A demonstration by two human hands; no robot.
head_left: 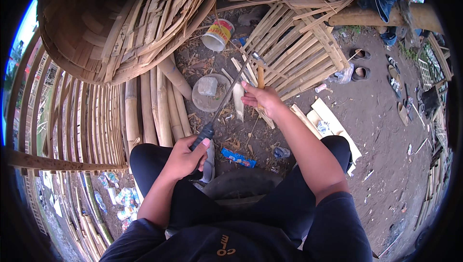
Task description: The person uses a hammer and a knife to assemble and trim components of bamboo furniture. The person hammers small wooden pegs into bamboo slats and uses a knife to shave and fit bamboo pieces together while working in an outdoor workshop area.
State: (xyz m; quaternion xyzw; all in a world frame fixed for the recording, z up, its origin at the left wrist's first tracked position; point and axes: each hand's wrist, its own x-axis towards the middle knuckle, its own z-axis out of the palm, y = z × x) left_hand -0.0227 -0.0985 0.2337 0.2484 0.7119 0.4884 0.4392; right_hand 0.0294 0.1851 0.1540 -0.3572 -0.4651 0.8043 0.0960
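My left hand (pixel 187 158) is wrapped round the black grip of a long, narrow-bladed knife (pixel 227 94), which slants up and away to the right. In my right hand (pixel 263 100) is a hammer (pixel 261 78) with a wooden handle and a metal head. The hammer head is beside the blade's far end; whether they touch, I cannot tell. Beneath both tools lie pale split bamboo pieces (pixel 238 100) on the dirt. Left of the blade, a grey block (pixel 208 87) rests on a round grey slab (pixel 198 101).
A slatted bamboo frame (pixel 299 52) lies ahead to the right. Large woven bamboo rounds (pixel 96 26) overhang the far left, above bamboo poles (pixel 161 103). A white tub (pixel 215 40) lies tipped. Sandals (pixel 360 73) are at right; a blue wrapper (pixel 238 158) is between my legs.
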